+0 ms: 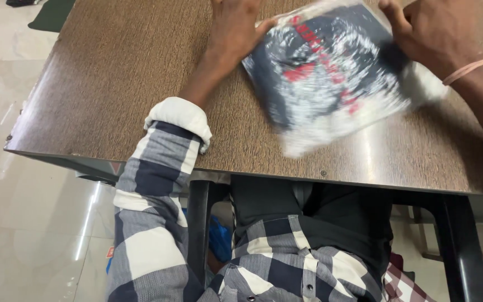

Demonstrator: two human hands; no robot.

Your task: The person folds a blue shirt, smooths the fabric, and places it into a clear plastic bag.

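Packet (331,72) of dark folded cloth, blurred, tilted on counter (113,84); gripped between left hand (236,28) and right hand (431,33) at opposite edges.

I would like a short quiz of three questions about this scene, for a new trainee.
1. True or false: the plastic-wrapped dark garment lies on the floor.
2. Which hand wears a thin pink band at the wrist: A) left hand, B) right hand?
3. What surface is under the package?

Key:
1. False. It is on the table.
2. B.
3. A brown wood-grain table.
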